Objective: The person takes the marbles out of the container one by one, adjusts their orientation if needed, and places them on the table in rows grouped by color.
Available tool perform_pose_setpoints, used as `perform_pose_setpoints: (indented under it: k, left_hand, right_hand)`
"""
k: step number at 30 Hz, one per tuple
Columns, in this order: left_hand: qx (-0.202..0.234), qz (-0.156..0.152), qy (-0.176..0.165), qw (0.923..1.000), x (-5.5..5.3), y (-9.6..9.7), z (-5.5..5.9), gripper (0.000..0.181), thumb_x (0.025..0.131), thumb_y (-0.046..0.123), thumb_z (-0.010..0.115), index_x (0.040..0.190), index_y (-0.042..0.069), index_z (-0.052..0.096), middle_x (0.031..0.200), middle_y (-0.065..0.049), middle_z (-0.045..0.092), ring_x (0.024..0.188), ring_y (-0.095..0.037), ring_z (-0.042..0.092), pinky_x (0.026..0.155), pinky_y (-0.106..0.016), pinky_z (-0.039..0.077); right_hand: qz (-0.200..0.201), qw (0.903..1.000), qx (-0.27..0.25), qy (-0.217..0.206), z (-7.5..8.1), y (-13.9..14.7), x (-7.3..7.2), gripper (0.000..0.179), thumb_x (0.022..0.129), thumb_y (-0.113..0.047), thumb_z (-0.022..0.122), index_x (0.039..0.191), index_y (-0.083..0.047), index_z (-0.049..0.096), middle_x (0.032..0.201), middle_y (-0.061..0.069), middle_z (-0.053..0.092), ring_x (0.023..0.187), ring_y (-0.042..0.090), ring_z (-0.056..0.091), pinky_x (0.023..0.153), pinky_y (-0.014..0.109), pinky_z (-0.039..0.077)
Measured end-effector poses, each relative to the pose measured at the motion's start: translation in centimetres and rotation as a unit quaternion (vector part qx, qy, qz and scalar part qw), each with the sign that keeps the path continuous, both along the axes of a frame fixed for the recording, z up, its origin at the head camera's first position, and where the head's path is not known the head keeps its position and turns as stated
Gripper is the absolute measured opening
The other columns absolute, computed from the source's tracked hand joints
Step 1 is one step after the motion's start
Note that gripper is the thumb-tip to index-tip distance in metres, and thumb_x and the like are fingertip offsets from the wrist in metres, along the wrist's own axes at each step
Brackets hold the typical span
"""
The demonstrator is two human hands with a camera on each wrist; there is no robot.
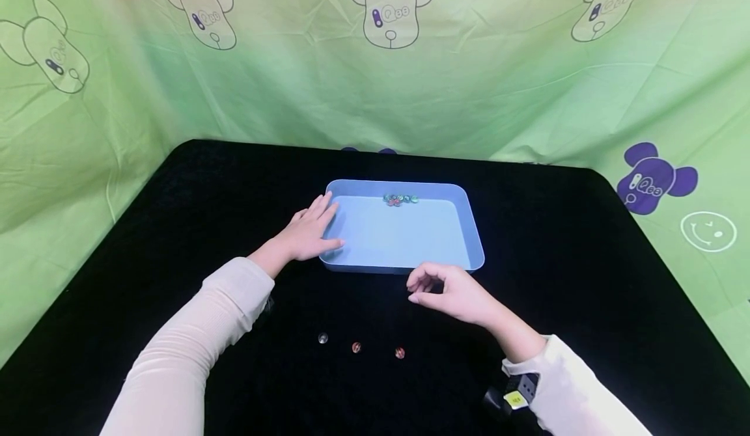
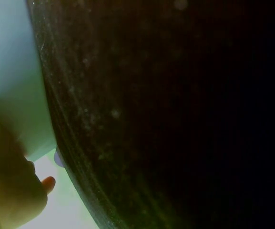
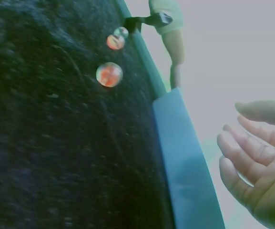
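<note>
A blue rectangular tray (image 1: 404,234) lies on the black cloth. With fingers spread and straight, my left hand (image 1: 306,233) rests on the tray's left rim. My right hand (image 1: 456,293) hovers by the near edge, fingers loosely bent; the right wrist view shows nothing in that hand (image 3: 259,174). In front of the tray sit a clear marble (image 1: 323,338), an orange-streaked marble (image 1: 356,347) and a reddish marble (image 1: 400,353), spaced apart. Inside, along the far wall, several greenish and reddish marbles (image 1: 407,199) cluster. Only part of the left hand (image 2: 13,191) appears in its wrist view.
Black cloth (image 1: 545,241) covers the table around the tray. Behind and at both sides hangs a green curtain (image 1: 293,91) with printed bear heads. A small dark device with a yellow label (image 1: 516,399) is at the right sleeve.
</note>
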State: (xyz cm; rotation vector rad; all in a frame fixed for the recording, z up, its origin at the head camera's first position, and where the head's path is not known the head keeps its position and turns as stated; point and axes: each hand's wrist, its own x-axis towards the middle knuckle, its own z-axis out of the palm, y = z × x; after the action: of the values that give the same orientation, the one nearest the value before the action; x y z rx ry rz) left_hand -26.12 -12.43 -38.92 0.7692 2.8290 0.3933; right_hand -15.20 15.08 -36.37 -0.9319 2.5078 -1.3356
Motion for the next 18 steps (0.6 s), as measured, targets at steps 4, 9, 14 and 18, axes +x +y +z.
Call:
perform_pose_setpoints:
  k: [4,9,14,18]
  left_hand:
    - [0.0,0.001,0.0,1.0,-0.1,0.0,-0.1,0.08,0.082,0.053,0.043,0.139,0.008,0.01,0.144,-0.007,-0.007,0.129,-0.021,-0.007,0.098,-0.047,0.01]
    - [0.002,0.0,0.003,1.0,-0.1,0.0,-0.1,0.08,0.082,0.053,0.043,0.139,0.007,0.01,0.144,-0.008,-0.007,0.129,-0.022,-0.007,0.097,-0.048,0.011]
    - [0.001,0.001,-0.002,1.0,0.0,0.1,-0.1,0.08,0.082,0.053,0.043,0.139,0.008,0.01,0.144,-0.007,-0.008,0.129,-0.021,-0.007,0.098,-0.048,0.011]
    - [0.0,0.004,-0.005,1.0,0.1,0.1,0.0,0.08,0.082,0.053,0.043,0.139,0.008,0.01,0.143,-0.006,-0.008,0.129,-0.021,-0.007,0.098,-0.047,0.011]
  right_hand:
    - [-0.011,0.9999,-0.011,0.001,0.4,0.0,-0.6,0.009,0.076,-0.006,0.064,0.084,-0.006,0.059,0.079,0.001,0.06,0.073,0.011,0.055,0.067,0.027,0.044]
    - [-0.026,0.9993,-0.017,-0.02,0.7,0.1,-1.3,0.01,0.077,-0.006,0.063,0.085,-0.006,0.059,0.079,0.001,0.06,0.074,0.011,0.055,0.069,0.026,0.043]
    - [-0.041,0.9986,-0.016,-0.029,1.0,0.2,-1.9,0.01,0.076,-0.006,0.063,0.085,-0.005,0.059,0.079,0.0,0.059,0.074,0.013,0.055,0.069,0.027,0.043]
    - [-0.051,0.9979,-0.019,-0.036,1.0,0.2,-2.6,0.01,0.077,-0.006,0.063,0.086,-0.003,0.059,0.081,0.002,0.058,0.076,0.014,0.054,0.07,0.028,0.043]
